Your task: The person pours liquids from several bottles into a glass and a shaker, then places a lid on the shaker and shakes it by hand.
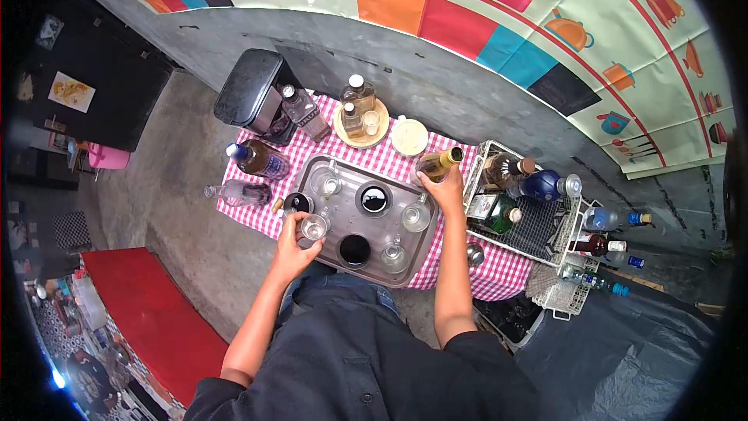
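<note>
My left hand (pixel 294 248) is closed around a small clear glass (pixel 314 226) at the left edge of a grey metal tray (pixel 343 222). My right hand (pixel 446 190) grips a bottle with a yellow neck (pixel 440 162) beyond the tray's right side. On the tray stand two round vessels with dark insides, a far one (pixel 374 199) and a near one (pixel 354 251). Clear glass mugs stand at its far left (pixel 326 180), right (pixel 415 217) and near right (pixel 394 257). Another dark-looking glass (pixel 298 203) is just past my left hand.
A pink checked cloth (pixel 506 277) covers the table. A white wire rack (pixel 538 238) with several bottles stands right. Two bottles sit on a round wooden board (pixel 378 134), near a pale round lid-like disc (pixel 410 138). More bottles (pixel 261 160) and a black bin (pixel 251 93) are left.
</note>
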{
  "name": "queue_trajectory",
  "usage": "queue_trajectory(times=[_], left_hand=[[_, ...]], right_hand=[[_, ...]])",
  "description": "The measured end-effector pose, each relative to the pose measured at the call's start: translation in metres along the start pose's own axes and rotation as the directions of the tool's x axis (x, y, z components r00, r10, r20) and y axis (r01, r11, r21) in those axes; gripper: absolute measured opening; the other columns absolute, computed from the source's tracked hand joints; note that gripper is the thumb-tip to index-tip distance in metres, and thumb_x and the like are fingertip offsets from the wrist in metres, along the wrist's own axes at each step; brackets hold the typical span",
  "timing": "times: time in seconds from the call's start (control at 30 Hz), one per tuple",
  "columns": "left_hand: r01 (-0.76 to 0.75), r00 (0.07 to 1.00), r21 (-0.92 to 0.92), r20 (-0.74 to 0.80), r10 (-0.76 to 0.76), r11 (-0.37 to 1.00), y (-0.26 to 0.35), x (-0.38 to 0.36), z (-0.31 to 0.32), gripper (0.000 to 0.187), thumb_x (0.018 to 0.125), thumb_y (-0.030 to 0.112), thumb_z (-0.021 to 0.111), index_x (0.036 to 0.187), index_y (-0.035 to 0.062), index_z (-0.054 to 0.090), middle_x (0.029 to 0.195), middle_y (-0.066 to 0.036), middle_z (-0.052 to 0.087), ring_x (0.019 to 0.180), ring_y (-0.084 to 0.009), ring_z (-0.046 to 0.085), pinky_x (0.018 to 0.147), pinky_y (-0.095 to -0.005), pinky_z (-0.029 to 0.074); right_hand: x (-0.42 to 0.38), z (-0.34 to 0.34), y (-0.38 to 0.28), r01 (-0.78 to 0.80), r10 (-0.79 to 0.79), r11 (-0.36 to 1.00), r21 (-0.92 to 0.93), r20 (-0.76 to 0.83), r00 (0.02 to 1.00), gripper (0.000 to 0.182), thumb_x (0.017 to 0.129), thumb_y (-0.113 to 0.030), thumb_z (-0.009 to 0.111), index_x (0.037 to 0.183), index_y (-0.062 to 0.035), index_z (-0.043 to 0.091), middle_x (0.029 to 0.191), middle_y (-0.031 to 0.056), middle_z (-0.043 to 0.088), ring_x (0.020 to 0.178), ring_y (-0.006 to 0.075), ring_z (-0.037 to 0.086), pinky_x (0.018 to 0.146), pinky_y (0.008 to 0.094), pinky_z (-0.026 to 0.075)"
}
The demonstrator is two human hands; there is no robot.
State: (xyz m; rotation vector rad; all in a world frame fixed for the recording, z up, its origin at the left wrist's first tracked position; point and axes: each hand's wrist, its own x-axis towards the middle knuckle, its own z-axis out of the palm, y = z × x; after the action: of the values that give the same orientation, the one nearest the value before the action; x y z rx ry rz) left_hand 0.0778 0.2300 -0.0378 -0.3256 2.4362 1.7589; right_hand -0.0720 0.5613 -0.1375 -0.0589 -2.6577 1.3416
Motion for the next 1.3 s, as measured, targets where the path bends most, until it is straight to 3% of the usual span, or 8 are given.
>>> queue_trajectory(times=[0.33, 0.5, 0.67, 0.77, 0.93, 1.1, 1.23, 1.3], left_hand=[[-0.109, 0.994, 0.030, 0.031, 0.108, 0.994, -0.001, 0.013, -0.003, 0.054, 0.076, 0.010, 0.077, 0.121, 0.0020, 0.048, 0.116, -0.014, 0.057, 0.109, -0.0228, 0.061, 0.091, -0.0361, 0.054], [-0.118, 0.992, 0.020, 0.052, 0.117, 0.993, 0.005, 0.013, -0.009, 0.053, 0.077, 0.010, 0.077, 0.121, 0.0020, 0.048, 0.119, -0.013, 0.055, 0.110, -0.0225, 0.060, 0.093, -0.0359, 0.052], [-0.160, 0.986, -0.020, 0.051, 0.161, 0.987, 0.019, 0.017, -0.014, 0.052, 0.078, 0.007, 0.076, 0.121, 0.0015, 0.046, 0.117, -0.012, 0.055, 0.110, -0.0204, 0.060, 0.092, -0.0341, 0.051], [-0.140, 0.984, -0.129, 0.089, 0.152, 0.982, 0.015, 0.026, -0.018, 0.052, 0.079, 0.004, 0.075, 0.121, 0.0015, 0.045, 0.116, -0.011, 0.055, 0.110, -0.0188, 0.060, 0.093, -0.0338, 0.051], [-0.180, 0.966, -0.166, 0.158, 0.206, 0.969, 0.013, 0.047, -0.024, 0.054, 0.078, 0.003, 0.076, 0.122, 0.0019, 0.044, 0.118, -0.012, 0.054, 0.111, -0.0193, 0.059, 0.094, -0.0339, 0.051], [-0.235, 0.940, -0.193, 0.206, 0.273, 0.953, 0.027, 0.061, -0.040, 0.055, 0.077, 0.002, 0.076, 0.122, 0.0023, 0.044, 0.119, -0.011, 0.053, 0.113, -0.0185, 0.058, 0.098, -0.0346, 0.050], [-0.247, 0.927, -0.229, 0.228, 0.298, 0.942, 0.026, 0.064, -0.054, 0.052, 0.078, 0.000, 0.074, 0.121, 0.0024, 0.046, 0.117, -0.009, 0.053, 0.112, -0.0167, 0.057, 0.098, -0.0330, 0.049], [-0.272, 0.917, -0.209, 0.240, 0.319, 0.939, 0.023, 0.063, -0.060, 0.050, 0.078, -0.004, 0.071, 0.121, 0.0021, 0.046, 0.115, -0.008, 0.053, 0.109, -0.0144, 0.057, 0.096, -0.0317, 0.050]], right_hand=[[0.003, -0.006, -0.024, -0.061, 0.132, 0.932, 0.358, -0.178, 0.975, 0.054, 0.067, -0.020, 0.088, 0.111, -0.0030, 0.061, 0.101, 0.0106, 0.070, 0.092, 0.0240, 0.068, 0.085, 0.0364, 0.052], [0.018, -0.050, -0.061, 0.160, -0.055, 0.889, 0.429, -0.246, 0.968, 0.057, 0.068, -0.005, 0.081, 0.118, -0.0020, 0.055, 0.117, 0.0108, 0.063, 0.106, 0.0205, 0.062, 0.095, 0.0343, 0.049], [0.020, -0.080, -0.108, 0.310, -0.088, 0.683, 0.662, -0.346, 0.934, 0.061, 0.070, -0.006, 0.078, 0.123, 0.0001, 0.048, 0.114, 0.0128, 0.061, 0.109, 0.0234, 0.061, 0.098, 0.0376, 0.048], [0.012, -0.089, -0.148, 0.360, -0.262, 0.517, 0.776, -0.257, 0.930, 0.056, 0.071, -0.015, 0.075, 0.119, -0.0005, 0.050, 0.108, 0.0131, 0.061, 0.107, 0.0277, 0.062, 0.098, 0.0427, 0.048], [-0.030, -0.070, -0.180, 0.183, -0.227, 0.569, 0.802, -0.060, 0.972, 0.051, 0.066, -0.017, 0.076, 0.109, -0.0007, 0.056, 0.102, 0.0113, 0.064, 0.099, 0.0241, 0.065, 0.091, 0.0386, 0.052], [-0.076, -0.052, -0.210, 0.020, -0.155, 0.715, 0.699, 0.132, 0.979, 0.055, 0.062, -0.016, 0.083, 0.109, -0.0009, 0.059, 0.100, 0.0078, 0.065, 0.094, 0.0182, 0.064, 0.087, 0.0340, 0.052], [-0.093, -0.044, -0.220, 0.133, -0.198, 0.951, 0.280, 0.218, 0.956, 0.054, 0.063, -0.024, 0.087, 0.104, 0.0013, 0.062, 0.090, 0.0100, 0.065, 0.083, 0.0175, 0.064, 0.078, 0.0326, 0.052], [-0.102, -0.041, -0.229, 0.151, -0.175, 0.983, 0.104, 0.296, 0.939, 0.058, 0.064, -0.033, 0.088, 0.104, -0.0004, 0.062, 0.088, 0.0135, 0.066, 0.081, 0.0259, 0.066, 0.075, 0.0355, 0.052]])
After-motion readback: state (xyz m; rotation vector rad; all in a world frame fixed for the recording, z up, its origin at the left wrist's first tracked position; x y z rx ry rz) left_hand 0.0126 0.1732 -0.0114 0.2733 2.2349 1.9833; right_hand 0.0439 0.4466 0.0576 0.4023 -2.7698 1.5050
